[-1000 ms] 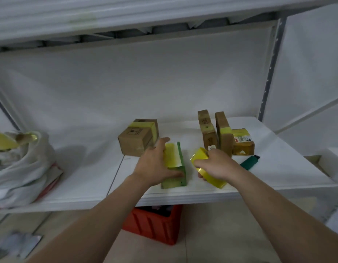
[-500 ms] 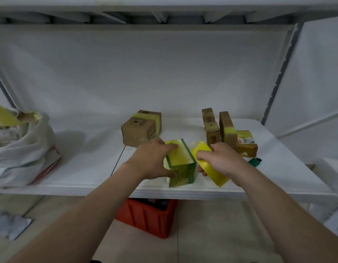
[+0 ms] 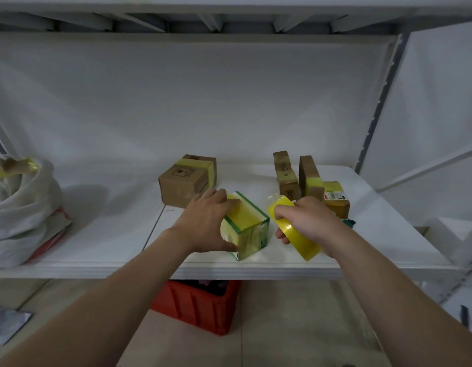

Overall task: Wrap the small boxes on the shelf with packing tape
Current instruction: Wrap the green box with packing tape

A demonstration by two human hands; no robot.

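A small green box (image 3: 252, 230) with yellow tape over its top stands near the front edge of the white shelf (image 3: 118, 234). My left hand (image 3: 205, 221) grips it from the left, fingers over the top and thumb at the lower front. My right hand (image 3: 306, 221) holds a roll of yellow packing tape (image 3: 295, 231) just right of the box. Behind them stand taped cardboard boxes: a larger one (image 3: 187, 180) at the back centre, two narrow upright ones (image 3: 285, 176) (image 3: 310, 178) and a low one (image 3: 336, 200) at the right.
A white plastic bag (image 3: 20, 207) sits at the shelf's left end. A dark green object (image 3: 350, 223) peeks out behind my right wrist. A red crate (image 3: 197, 304) stands on the floor under the shelf. A metal upright (image 3: 380, 102) bounds the right side.
The green box has been turned under my left hand, so a corner now faces me. My right hand with the tape roll stays beside it.
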